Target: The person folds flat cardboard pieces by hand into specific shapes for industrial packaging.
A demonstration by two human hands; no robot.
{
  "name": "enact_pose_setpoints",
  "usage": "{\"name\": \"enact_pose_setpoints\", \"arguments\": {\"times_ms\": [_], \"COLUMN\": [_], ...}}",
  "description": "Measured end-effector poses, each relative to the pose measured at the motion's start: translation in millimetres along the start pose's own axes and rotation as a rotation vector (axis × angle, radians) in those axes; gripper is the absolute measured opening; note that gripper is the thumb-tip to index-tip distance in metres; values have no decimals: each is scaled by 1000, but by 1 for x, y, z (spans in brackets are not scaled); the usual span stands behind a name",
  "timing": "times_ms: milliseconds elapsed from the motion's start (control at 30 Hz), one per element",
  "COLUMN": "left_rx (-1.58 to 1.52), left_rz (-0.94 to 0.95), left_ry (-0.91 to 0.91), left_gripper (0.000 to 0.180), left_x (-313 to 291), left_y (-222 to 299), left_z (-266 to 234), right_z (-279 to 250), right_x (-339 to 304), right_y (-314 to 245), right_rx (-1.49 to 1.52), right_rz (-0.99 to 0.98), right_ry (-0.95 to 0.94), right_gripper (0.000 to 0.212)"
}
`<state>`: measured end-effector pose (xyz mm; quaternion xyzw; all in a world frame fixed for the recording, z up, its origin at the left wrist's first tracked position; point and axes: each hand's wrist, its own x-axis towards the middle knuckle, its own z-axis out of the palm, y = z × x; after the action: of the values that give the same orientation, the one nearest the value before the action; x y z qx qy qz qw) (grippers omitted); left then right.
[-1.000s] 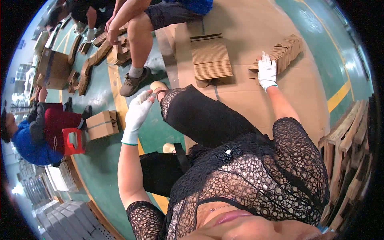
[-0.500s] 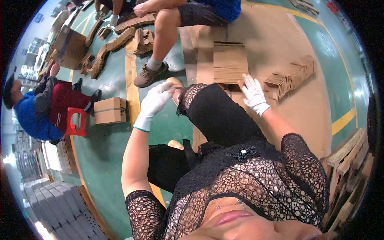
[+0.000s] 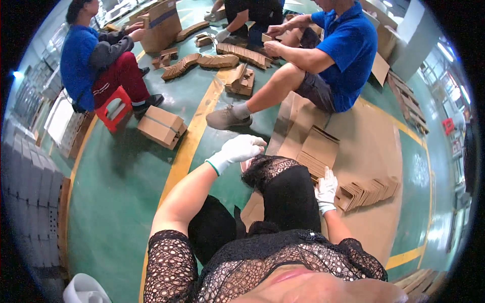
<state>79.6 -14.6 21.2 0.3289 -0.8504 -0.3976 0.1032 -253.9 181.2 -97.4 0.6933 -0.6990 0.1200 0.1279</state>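
My left hand [image 3: 238,153], in a white glove with a green-edged cuff, hovers above the lace trouser hem [image 3: 267,169] near my foot. Its fingers are curled together, and whatever they may hold is hidden. My right hand [image 3: 327,193], also gloved in white, has its fingers stretched out at the near end of a stack of folded brown cardboard pieces [image 3: 317,151]. The fingertips touch or almost touch the stack's edge. To the right of that hand, a row of bent cardboard pieces [image 3: 371,193] lies fanned out on a large cardboard sheet [image 3: 361,146].
A person in blue [image 3: 343,55] sits ahead, handling a small cardboard piece. Another person [image 3: 83,76] is beside a red stool [image 3: 115,108] and a large box [image 3: 164,25]. A strapped cardboard bundle [image 3: 160,126] stands on the green floor [image 3: 116,197]. Curved cardboard rows [image 3: 218,60] lie farther off.
The view has tilted up and turned, so the co-workers show more fully. Both my hands stay near the same things; the right one remains at the stack's near end.
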Motion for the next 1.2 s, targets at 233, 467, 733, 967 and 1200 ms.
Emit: {"name": "enact_pose_setpoints", "arguments": {"times_ms": [233, 467, 733, 967, 1200], "left_rx": [-39, -301, -673, -540, -589], "left_rz": [6, 148, 64, 57, 29], "left_ry": [200, 298, 492, 804, 745], "left_gripper": [40, 32, 24, 28, 28], "left_x": [4, -4, -30, -18, -25], "left_y": [20, 14, 6, 8, 14], "left_z": [-9, -38, -51, -50, -53], "right_z": [-72, -138, -138, -141, -117], "right_x": [101, 202, 241, 215, 209], "right_y": [-23, -113, -116, -193, -195], "right_rx": [599, 669, 1002, 1300, 1037], "right_rz": [197, -294, -60, 213, -23], "right_ry": [151, 134, -373, -194, 126], "right_gripper": [46, 28, 17, 26, 25]}}
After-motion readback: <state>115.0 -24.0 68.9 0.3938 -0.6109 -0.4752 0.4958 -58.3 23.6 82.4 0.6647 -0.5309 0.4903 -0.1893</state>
